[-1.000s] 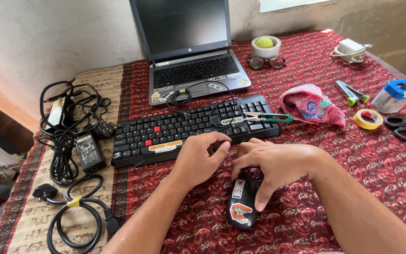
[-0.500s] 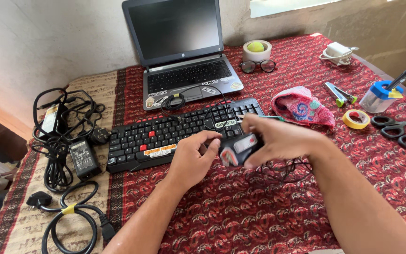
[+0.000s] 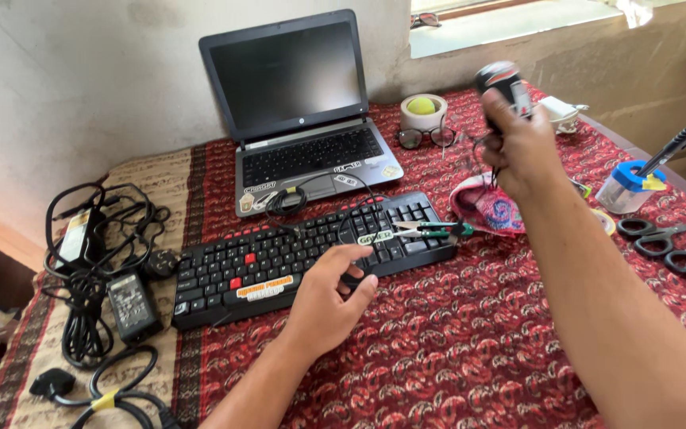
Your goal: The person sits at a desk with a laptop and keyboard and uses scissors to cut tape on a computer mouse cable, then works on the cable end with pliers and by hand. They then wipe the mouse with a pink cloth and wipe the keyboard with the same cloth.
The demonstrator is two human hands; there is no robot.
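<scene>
- Two hands in view over a table (image 3: 454, 349) covered with a red patterned cloth.
- Right hand (image 3: 518, 147) raised above the far right part of the table, fingers closed around a black computer mouse (image 3: 500, 83) with red and white marking; mouse held clear of the cloth, above the fabric pouch.
- Thin black cable (image 3: 482, 155) hanging from the right hand's grip.
- Left hand (image 3: 329, 298) resting at the near edge of the black keyboard (image 3: 303, 250), fingers curled and pinched on a small dark part (image 3: 352, 278); kind of part not discernible.
- Keyboard lying across the middle of the table, red keys at its left half, green-handled tool (image 3: 430, 230) lying on its right end.
- Open laptop (image 3: 303, 103) with dark screen behind the keyboard, toward the far edge, coiled cable (image 3: 283, 199) on its palm rest.
- Roll of tape (image 3: 422, 113) with a green ball inside and a pair of glasses (image 3: 426, 137) just right of the laptop.
- Pink fabric pouch (image 3: 487, 208) just right of the keyboard.
- Clear cup with blue lid (image 3: 626, 184) and black-handled scissors (image 3: 664, 238) near the right edge.
- Power adapters and tangled black cords (image 3: 101, 262) along the left edge, on the beige strip of cloth.
</scene>
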